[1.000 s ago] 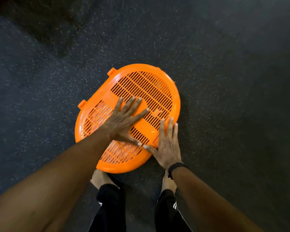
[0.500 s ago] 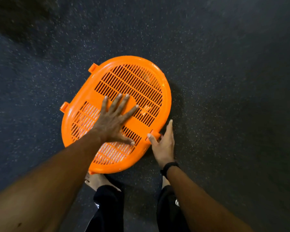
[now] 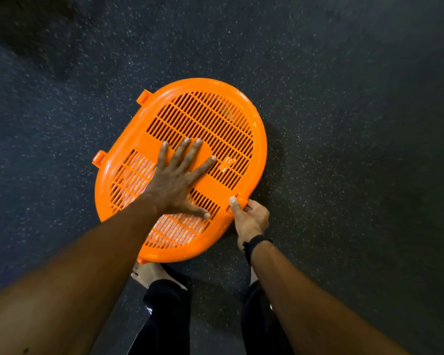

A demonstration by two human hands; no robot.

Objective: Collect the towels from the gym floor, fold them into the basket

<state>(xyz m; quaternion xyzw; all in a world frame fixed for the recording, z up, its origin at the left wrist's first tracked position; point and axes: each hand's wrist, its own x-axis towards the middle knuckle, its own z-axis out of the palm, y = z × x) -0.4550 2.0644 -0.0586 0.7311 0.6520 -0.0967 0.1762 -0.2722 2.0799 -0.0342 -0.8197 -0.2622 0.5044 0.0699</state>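
Note:
An orange oval basket stands on the dark gym floor, closed by its slatted orange lid (image 3: 205, 119). Pale towel fabric shows faintly through the slats on the near left part. My left hand (image 3: 180, 180) lies flat on the middle of the lid with fingers spread. My right hand (image 3: 249, 219) is at the lid's right edge, thumb and curled fingers closed on a small orange latch tab (image 3: 241, 202).
Dark speckled rubber floor (image 3: 344, 124) surrounds the basket on all sides. My bare feet (image 3: 149, 274) and dark trouser legs are just below the basket's near edge. Two more orange tabs (image 3: 144, 97) stick out on the lid's left side.
My right hand slid off the top of the lid to its right edge and closed on the latch tab. The left hand stayed flat on the lid.

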